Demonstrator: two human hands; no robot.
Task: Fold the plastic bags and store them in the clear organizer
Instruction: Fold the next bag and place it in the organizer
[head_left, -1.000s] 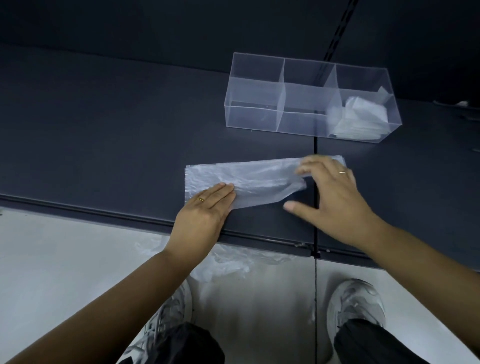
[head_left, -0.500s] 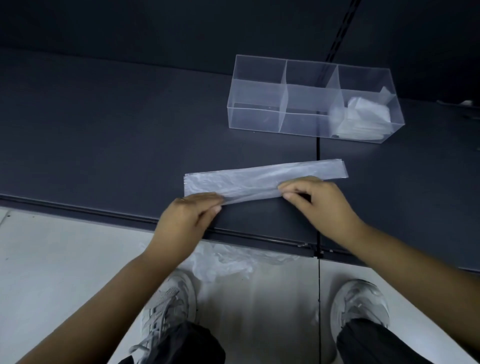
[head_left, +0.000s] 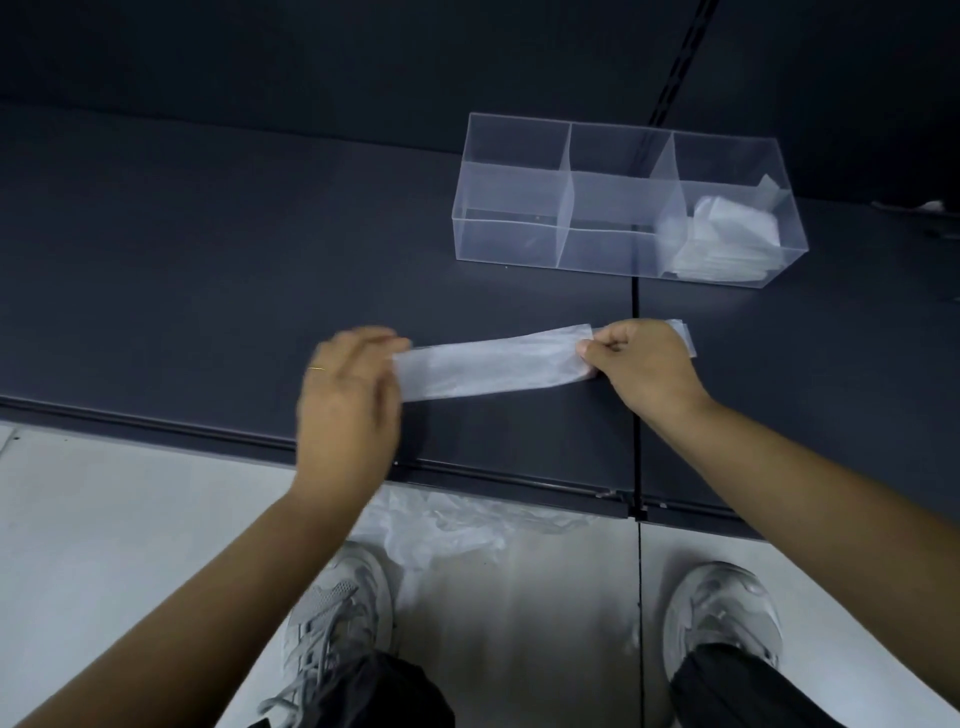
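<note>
Plastic bag (head_left: 493, 366), folded strip, near front edge of tabletop (head_left: 208, 286): right hand (head_left: 641, 366) pinches one end; left hand (head_left: 348, 400) blurred, we cannot tell its grip.

Dark grey shelf (head_left: 208, 270) with clear organizer (head_left: 511, 239) at back right; crumpled plastic bags (head_left: 447, 530) on pale floor (head_left: 130, 519)

A staged workstation or shop-fitting bay is suggested rather than a home, though little of the room is shown. A dark matte counter (head_left: 234, 270), built of panels joined at a seam (head_left: 635, 301), is set against a dark wall (head_left: 311, 52). A slotted shelving rail (head_left: 691, 49) is fixed at 1 o'clock. A bare pale floor (head_left: 104, 545) is seen at 7 o'clock.
</note>
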